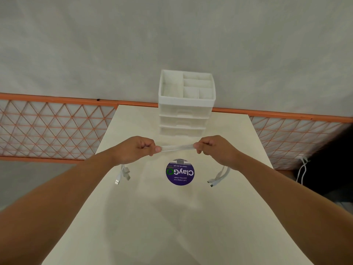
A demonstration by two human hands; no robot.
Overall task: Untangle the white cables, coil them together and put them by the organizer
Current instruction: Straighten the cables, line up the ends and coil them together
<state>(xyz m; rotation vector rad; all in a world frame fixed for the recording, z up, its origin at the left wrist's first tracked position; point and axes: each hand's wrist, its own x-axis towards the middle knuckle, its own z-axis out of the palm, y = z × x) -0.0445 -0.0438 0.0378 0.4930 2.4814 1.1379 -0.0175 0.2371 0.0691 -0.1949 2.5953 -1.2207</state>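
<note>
You hold the white cables (177, 147) stretched in a taut, flat band between your two hands above the cream table (133, 207), the left hand (136, 149) and the right hand (214, 148) each curled tight round one side of the bundle, just in front of the white drawer organizer (186, 104) that stands at the table's far edge. From your left fist the USB plugs (122, 174) dangle; from your right, the smaller connector ends (216, 177) hang beside a round purple sticker (180, 172). The strands run side by side with no knot visible between your fists, so the untangling looks largely done and coiling appears to come next. Expect these cords to be light, limp and smooth-jacketed, likely to slip apart or spring open once tension drops. Pinch all the strands together near one end, short of the plugs, and wind the slack round your fingers; pulling on the connectors themselves could strain them.
</note>
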